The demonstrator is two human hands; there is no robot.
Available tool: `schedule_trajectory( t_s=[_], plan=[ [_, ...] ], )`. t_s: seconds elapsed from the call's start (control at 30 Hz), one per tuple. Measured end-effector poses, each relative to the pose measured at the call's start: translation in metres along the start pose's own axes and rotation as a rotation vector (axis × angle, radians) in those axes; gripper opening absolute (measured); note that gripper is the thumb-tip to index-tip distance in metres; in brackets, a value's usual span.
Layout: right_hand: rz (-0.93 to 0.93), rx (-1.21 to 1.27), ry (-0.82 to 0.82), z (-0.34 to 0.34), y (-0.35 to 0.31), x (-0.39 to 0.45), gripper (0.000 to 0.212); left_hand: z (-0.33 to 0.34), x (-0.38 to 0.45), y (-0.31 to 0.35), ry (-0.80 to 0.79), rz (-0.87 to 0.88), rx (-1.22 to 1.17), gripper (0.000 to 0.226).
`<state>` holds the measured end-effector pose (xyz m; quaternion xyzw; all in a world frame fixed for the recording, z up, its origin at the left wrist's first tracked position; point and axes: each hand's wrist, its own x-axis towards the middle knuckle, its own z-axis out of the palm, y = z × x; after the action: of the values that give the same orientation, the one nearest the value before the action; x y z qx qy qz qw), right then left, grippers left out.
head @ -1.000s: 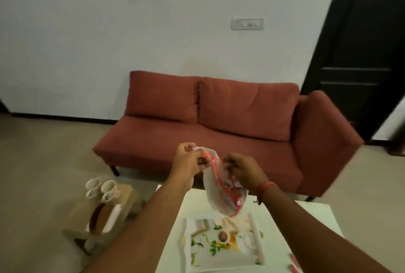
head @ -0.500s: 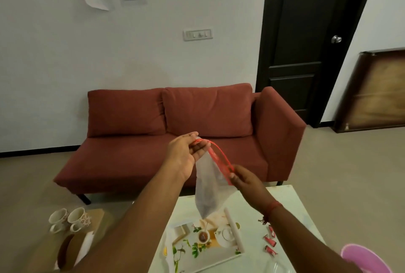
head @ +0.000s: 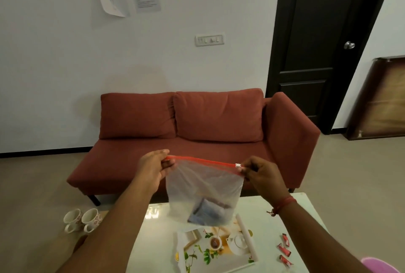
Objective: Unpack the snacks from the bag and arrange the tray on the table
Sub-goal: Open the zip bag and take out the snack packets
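Note:
A clear plastic zip bag [head: 203, 194] with a red zipper strip hangs in the air above the white table [head: 271, 224]. My left hand [head: 151, 169] pinches the left end of the zipper, and my right hand [head: 260, 174] pinches the right end at the white slider. The strip is stretched straight between them. Dark and bluish packets lie in the bag's bottom. Below it on the table rests a white tray [head: 243, 259] printed with leaves, a teacup and a teapot. Three small red snack packets [head: 285, 248] lie on the table to the tray's right.
A red sofa [head: 197, 132] stands behind the table. Two patterned mugs [head: 82, 220] sit on a low surface at the left. A pink rim [head: 379, 266] shows at the bottom right. A dark door [head: 317, 42] and a leaning wooden board [head: 381, 99] are at the right.
My hands have pulled apart, so the zipper strip now runs taut and level and the bag hangs flat. My view has shifted right and down over the second.

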<state>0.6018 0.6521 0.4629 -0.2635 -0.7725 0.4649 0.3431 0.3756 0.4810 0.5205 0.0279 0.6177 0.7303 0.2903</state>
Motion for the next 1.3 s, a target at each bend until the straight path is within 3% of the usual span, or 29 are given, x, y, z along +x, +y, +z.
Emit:
schedule_trajectory(
  t_s=[0.1,0.17,0.23,0.27,0.33,0.4,0.47,0.6,0.87,1.03,1.3],
  plan=[
    [-0.095,-0.094,-0.082,0.008,-0.022,0.013,0.015,-0.026,0.018,-0.003,0.035,0.109,0.545,0.012],
    [-0.14,-0.129,-0.112,0.013,-0.036,0.022,0.017,-0.032,0.021,-0.003,0.07,0.297,1.075,0.015],
    [-0.163,-0.142,-0.133,0.017,-0.049,0.029,0.014,-0.025,0.016,0.002,0.107,0.511,1.3,0.019],
    [-0.176,-0.146,-0.146,0.019,-0.055,0.031,0.013,-0.017,0.011,0.007,0.063,0.635,1.252,0.021],
    [-0.205,-0.154,-0.17,0.022,-0.065,0.035,0.013,0.004,-0.006,0.019,-0.191,0.8,1.036,0.024],
    [-0.235,-0.153,-0.184,0.023,-0.072,0.039,0.02,0.03,-0.026,0.028,-0.472,0.802,1.011,0.026],
    [-0.267,-0.169,-0.179,0.023,-0.077,0.044,0.019,0.048,-0.033,0.03,-0.567,0.846,1.075,0.02],
    [-0.288,-0.156,-0.116,0.02,-0.083,0.051,0.007,0.063,-0.027,0.029,-0.495,0.945,1.059,0.01],
    [-0.296,-0.154,-0.032,0.013,-0.084,0.06,0.017,0.072,-0.009,0.038,-0.518,1.065,1.184,0.006],
    [-0.211,-0.089,0.079,-0.008,-0.074,0.071,0.011,0.046,0.015,0.047,-0.452,1.048,1.219,0.002],
    [-0.141,-0.104,0.129,-0.044,-0.059,0.089,0.014,-0.014,0.054,0.043,-0.359,0.906,1.214,0.018]
  ],
)
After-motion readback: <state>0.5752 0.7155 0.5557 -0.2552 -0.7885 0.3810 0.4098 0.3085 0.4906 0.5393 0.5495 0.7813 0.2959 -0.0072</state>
